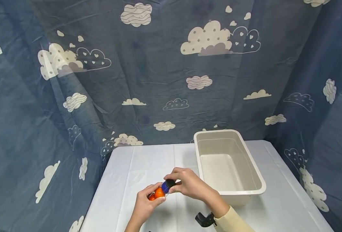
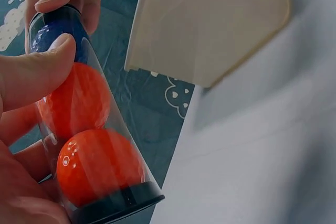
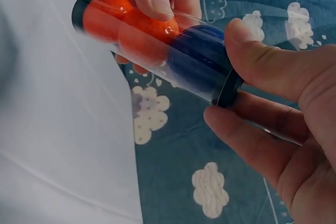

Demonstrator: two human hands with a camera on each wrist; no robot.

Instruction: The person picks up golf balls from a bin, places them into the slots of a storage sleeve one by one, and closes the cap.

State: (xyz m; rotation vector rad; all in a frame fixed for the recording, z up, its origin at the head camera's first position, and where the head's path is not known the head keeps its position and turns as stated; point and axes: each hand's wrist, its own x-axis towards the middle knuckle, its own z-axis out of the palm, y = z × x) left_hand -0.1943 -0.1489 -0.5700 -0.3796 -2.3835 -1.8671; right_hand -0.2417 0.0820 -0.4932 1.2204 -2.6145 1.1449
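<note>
Above the white table, both hands hold a clear tube [image 2: 123, 129] with black end caps. Inside it lie two orange balls [image 3: 149, 35] and a blue ball [image 3: 197, 56], in a row. My left hand [image 1: 146, 199] grips the tube around the orange part, its thumb across the side. With thumb and fingers, my right hand [image 1: 188, 183] pinches the black cap [image 3: 228, 90] at the blue end. That cap sits on the tube's end. In the left wrist view the other black cap [image 2: 121, 205] closes the end below the orange balls.
A beige plastic bin [image 1: 198, 151] stands on the table [image 1: 133, 170], right of the hands and farther back. Dark blue curtains [image 1: 147, 64] with cloud prints surround the table at the back and sides. A black strap mount [image 1: 204, 219] hangs at the right wrist.
</note>
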